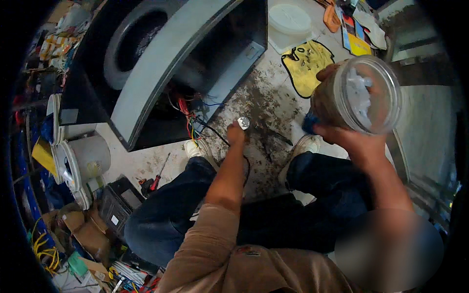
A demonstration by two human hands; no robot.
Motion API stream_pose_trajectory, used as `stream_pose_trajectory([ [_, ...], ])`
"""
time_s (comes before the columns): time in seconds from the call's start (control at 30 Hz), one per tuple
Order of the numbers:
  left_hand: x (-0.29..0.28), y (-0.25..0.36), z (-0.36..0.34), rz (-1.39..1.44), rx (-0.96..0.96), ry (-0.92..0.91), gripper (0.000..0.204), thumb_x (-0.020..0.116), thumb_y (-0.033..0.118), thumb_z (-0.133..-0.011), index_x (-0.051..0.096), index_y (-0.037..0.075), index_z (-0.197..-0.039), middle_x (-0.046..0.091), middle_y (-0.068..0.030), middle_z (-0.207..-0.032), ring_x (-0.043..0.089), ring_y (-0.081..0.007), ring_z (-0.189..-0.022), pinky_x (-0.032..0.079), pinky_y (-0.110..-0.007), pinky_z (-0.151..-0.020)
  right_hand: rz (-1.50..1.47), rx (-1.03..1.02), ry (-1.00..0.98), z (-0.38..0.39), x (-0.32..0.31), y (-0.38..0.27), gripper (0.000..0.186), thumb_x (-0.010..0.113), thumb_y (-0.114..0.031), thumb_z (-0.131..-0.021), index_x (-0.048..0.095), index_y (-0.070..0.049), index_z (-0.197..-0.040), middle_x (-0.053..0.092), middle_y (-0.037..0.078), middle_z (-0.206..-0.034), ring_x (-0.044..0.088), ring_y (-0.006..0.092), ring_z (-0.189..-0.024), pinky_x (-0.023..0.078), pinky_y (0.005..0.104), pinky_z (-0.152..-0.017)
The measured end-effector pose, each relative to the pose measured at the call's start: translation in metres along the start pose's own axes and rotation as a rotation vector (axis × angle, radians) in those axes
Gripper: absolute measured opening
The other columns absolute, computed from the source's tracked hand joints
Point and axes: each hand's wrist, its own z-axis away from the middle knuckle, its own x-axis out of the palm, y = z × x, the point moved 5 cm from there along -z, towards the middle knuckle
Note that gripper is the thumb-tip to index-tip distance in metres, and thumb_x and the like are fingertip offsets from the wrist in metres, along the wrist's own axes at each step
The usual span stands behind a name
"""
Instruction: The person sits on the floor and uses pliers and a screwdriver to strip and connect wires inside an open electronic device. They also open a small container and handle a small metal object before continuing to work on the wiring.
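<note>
My right hand [354, 141] is raised at the right and wrapped round a clear round plastic jar [337, 97]. White lumps [360, 97] show inside it. A small blue thing [309, 122] is at that hand's fingers; its kind is unclear. Lower down, between my shoes, my left hand [236, 134] is closed on a small round silver-topped thing [243, 122], too small to name. Close to this hand, loose red, black and other coloured wires [184, 107] hang out of a large black cabinet [195, 73] with a grey curved edge.
Dirt and debris [264, 107] cover the floor around a dark flat strip [280, 136]. A screwdriver [157, 180] lies by my left leg, near a black case [119, 207]. Stacked white buckets [88, 156] stand left. A yellow cloth [308, 66] and white tub [290, 24] are at the far side.
</note>
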Motion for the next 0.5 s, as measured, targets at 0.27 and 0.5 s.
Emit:
stream_pose_trajectory([
  [0.27,-0.079,0.185,0.210,0.954,0.755,-0.200,0.041,0.049,0.013,-0.091,0.041,0.007,-0.131,0.056,-0.0077,-0.112,0.062,-0.0186,-0.083,0.050,-0.032,-0.075,0.325,-0.046,0.004,-0.003,-0.006,0.034,0.072,0.084,-0.021,-0.062,0.051,0.002,-0.121,0.062,0.012,-0.106,0.061,0.0223,-0.094,0.046,0.0349,-0.088],
  [0.5,-0.257,0.216,0.439,0.196,1.545,0.373,0.070,0.066,0.022,-0.071,0.039,-0.005,-0.129,0.043,-0.0254,-0.121,0.052,-0.0400,-0.101,0.049,-0.043,-0.083,0.143,-0.065,-0.186,0.018,0.025,0.053,0.080,0.076,-0.024,-0.071,0.035,0.001,-0.135,0.051,0.013,-0.124,0.051,0.0227,-0.112,0.041,0.0368,-0.094],
])
